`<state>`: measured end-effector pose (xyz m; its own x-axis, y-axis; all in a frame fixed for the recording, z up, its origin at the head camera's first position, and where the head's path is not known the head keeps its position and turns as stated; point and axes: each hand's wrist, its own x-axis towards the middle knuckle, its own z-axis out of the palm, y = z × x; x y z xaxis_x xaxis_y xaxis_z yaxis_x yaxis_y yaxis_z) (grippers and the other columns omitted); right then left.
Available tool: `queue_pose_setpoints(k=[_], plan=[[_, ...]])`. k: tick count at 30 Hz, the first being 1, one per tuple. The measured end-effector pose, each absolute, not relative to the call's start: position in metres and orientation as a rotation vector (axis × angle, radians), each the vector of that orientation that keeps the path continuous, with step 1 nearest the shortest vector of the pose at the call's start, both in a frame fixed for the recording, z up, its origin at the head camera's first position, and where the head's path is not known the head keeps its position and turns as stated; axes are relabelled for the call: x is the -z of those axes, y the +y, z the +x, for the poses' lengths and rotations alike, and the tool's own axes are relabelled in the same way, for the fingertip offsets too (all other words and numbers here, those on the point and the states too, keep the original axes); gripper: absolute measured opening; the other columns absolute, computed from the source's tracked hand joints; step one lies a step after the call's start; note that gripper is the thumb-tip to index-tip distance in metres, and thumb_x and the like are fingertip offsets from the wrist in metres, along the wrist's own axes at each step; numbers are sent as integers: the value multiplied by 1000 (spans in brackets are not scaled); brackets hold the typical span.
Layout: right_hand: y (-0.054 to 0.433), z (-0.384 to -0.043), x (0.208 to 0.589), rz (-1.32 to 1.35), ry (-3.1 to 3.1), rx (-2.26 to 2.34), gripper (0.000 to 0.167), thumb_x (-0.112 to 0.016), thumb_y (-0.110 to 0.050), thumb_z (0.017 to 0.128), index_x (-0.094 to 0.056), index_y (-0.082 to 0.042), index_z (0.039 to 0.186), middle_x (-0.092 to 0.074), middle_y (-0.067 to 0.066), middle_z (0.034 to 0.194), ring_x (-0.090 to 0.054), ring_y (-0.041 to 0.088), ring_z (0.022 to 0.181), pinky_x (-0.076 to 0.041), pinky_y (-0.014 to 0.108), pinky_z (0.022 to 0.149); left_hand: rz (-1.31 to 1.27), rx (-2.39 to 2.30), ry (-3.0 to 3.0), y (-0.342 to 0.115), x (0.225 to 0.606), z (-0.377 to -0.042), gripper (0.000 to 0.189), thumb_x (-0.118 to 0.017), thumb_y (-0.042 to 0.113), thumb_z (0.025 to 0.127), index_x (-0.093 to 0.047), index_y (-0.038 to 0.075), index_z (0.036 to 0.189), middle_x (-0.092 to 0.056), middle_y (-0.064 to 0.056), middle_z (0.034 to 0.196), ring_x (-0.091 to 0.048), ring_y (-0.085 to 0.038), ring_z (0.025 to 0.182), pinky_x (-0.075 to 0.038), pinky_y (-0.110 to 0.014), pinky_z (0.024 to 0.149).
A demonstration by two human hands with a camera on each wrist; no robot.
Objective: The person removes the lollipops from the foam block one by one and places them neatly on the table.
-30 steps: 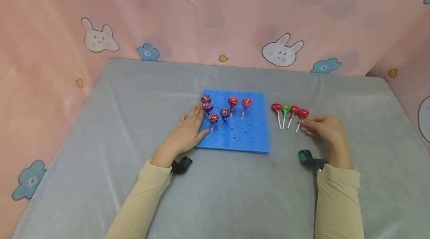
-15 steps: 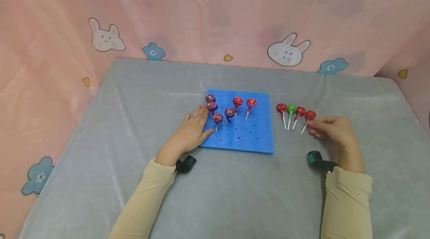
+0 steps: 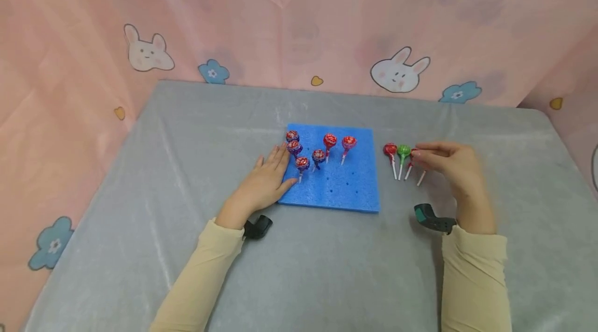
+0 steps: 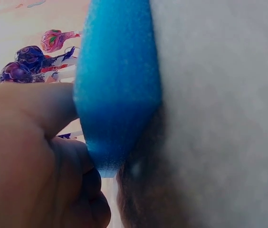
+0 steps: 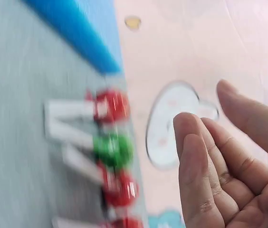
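Note:
My left hand (image 3: 262, 184) lies with straight fingers along the left edge of a blue foam board (image 3: 338, 194); its thumb is at the front left corner area. Lollipops stand stick-down in the board: dark blue-wrapped ones (image 3: 302, 164) on the left, a red one (image 3: 329, 140) and a pink-red one (image 3: 348, 142) toward the back. To the board's right, a red lollipop (image 3: 390, 150), a green lollipop (image 3: 404, 151) and two more red ones lie in a row. My right hand (image 3: 450, 168) hovers over the right end, hiding those two heads. Its fingers and thumb (image 5: 253, 121) are apart with nothing between them.
Small holes (image 3: 347, 184) dot the front right of the board. Grey cloth (image 3: 345, 264) covers the table. A pink curtain (image 3: 299, 26) with rabbits and flowers hangs behind. Each wrist wears a black camera mount (image 3: 434, 219).
My right hand has left the stick of the rightmost red lollipop and risen up and leftward over the row. The left hand stays on the board. The head view has shifted slightly.

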<state>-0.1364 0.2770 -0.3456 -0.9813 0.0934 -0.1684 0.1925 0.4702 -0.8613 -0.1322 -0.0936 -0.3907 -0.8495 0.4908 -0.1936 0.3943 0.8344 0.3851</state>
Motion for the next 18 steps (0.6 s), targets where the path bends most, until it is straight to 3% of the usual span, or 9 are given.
queue_pose_setpoints(k=[2, 5, 10, 13, 18], plan=[[263, -140, 345, 190, 2617, 1539, 41, -69, -27, 87, -65, 4, 114, -64, -23, 82, -63, 4, 76, -48, 19, 67, 675, -483, 2724, -93, 390, -132, 70, -37, 41, 101, -10, -2, 149, 0, -13, 157, 2, -27, 143, -4, -48, 113], [242, -146, 344, 128, 2618, 1494, 45, -68, -29, 88, -63, 4, 117, -64, -18, 86, -63, 4, 79, -49, 21, 70, 674, -483, 2722, -94, 391, -131, 70, -37, 41, 101, -11, -2, 149, 0, -13, 157, 2, -27, 143, -3, -48, 113], [212, -154, 344, 19, 2615, 1465, 42, -70, -26, 87, -64, 4, 116, -68, 7, 100, -63, 1, 83, -50, 20, 78, 670, -491, 2727, -95, 392, -131, 70, -37, 41, 101, -10, -2, 149, 0, -13, 157, 2, -27, 143, -3, -48, 113], [198, -159, 347, -34, 2582, 1486, 40, -70, -23, 87, -64, 4, 115, -66, 17, 108, -62, 1, 86, -49, 28, 88, 665, -478, 2728, -95, 393, -131, 70, -36, 42, 101, -9, -1, 150, 2, -13, 157, 3, -26, 143, -3, -48, 113], [185, -163, 352, -67, 2545, 1554, 37, -71, -19, 86, -64, 5, 113, -64, 21, 111, -62, 5, 88, -44, 41, 96, 666, -475, 2729, -94, 392, -132, 70, -36, 42, 101, -9, 0, 150, 2, -12, 157, 3, -26, 143, -3, -48, 113]])
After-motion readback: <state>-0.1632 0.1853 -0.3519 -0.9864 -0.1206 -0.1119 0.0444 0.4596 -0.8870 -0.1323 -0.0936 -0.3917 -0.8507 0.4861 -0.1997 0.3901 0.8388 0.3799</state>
